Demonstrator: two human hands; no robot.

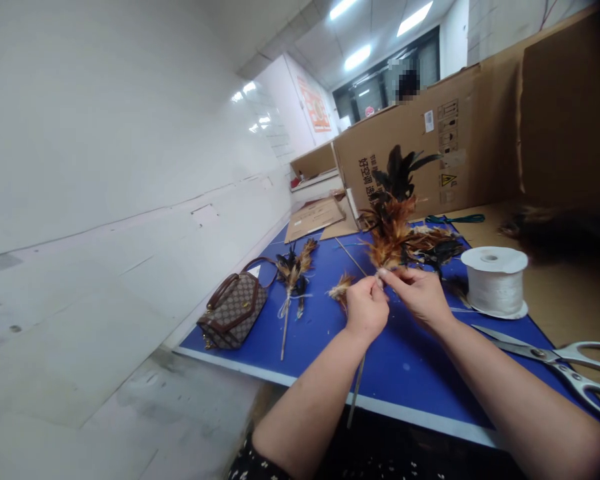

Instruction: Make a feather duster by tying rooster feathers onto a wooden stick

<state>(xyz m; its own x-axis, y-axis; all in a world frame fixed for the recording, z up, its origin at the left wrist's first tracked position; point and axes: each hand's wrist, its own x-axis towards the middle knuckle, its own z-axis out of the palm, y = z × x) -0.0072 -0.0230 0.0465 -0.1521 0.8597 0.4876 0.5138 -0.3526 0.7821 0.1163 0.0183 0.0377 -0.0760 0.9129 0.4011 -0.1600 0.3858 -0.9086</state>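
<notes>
My left hand (366, 308) is closed around a thin stick whose lower end (356, 393) pokes out below my wrist. On the stick's upper end sits a bunch of brown and black feathers (393, 220), standing upright above both hands. My right hand (420, 293) pinches the base of the feathers with its fingertips, touching the left hand. A small loose tuft of feathers (341, 288) lies on the blue table top (410, 363) just left of my left hand.
A second feathered stick (291, 280) lies left, next to a small brown checked handbag (233, 310). A spool of white cord (495, 280) and large scissors (555, 363) lie right. Loose feathers (437, 243) pile behind my hands. Cardboard boxes (420, 153) wall the back.
</notes>
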